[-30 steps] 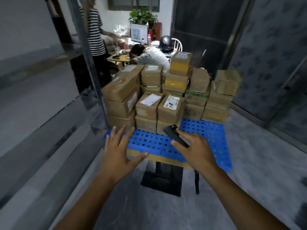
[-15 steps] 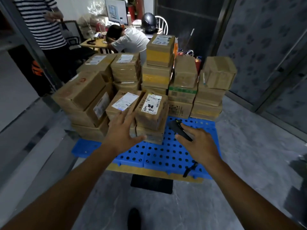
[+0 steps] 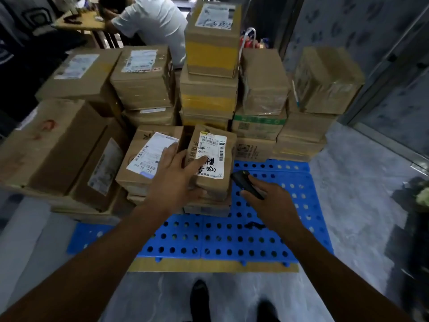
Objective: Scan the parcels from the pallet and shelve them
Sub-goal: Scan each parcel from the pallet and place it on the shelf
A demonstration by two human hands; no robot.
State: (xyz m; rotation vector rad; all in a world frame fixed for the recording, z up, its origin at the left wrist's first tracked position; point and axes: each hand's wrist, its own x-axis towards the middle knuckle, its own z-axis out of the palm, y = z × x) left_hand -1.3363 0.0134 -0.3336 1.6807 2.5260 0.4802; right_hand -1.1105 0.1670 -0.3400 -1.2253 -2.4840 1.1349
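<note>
Brown task parcel: a small brown cardboard parcel (image 3: pixel 212 163) with a white shipping label, barcodes and black handwriting, sits at the front of the stack on top of another carton, its top face tipped toward the camera.
Left hand: the left hand (image 3: pixel 176 180) lies over the parcel's near left corner. Its fingers are spread and almost straight across the top, the forefinger is on the label, and the thumb is stretched along the near face.
Right hand: the right hand (image 3: pixel 271 201) has its fingers curled round a black handheld scanner (image 3: pixel 246 184). The scanner's head points toward the parcel's right edge, just beside it and above the pallet.
Pallet: a blue perforated plastic pallet (image 3: pixel 255 238) lies on the grey floor with a flat cardboard sheet (image 3: pixel 209 267) showing under its near edge. The parcels stand on its rear half.
Neighbour: a second labelled brown carton (image 3: pixel 148 156) stands just left of the task parcel, and one left finger reaches its edge.
Stack: taped cardboard boxes are piled several high behind. The tallest column is topped by a yellow-banded box (image 3: pixel 212 38), and a green-banded box (image 3: pixel 258 124) sits lower to the right.
Left flank: long brown cartons (image 3: pixel 58 145) lie angled at the pallet's left.
Background: a person in a white shirt (image 3: pixel 151 19) bends over a wooden table (image 3: pixel 79 22).
Bottom edge: a dark shoe (image 3: pixel 199 296) stands on the floor.
</note>
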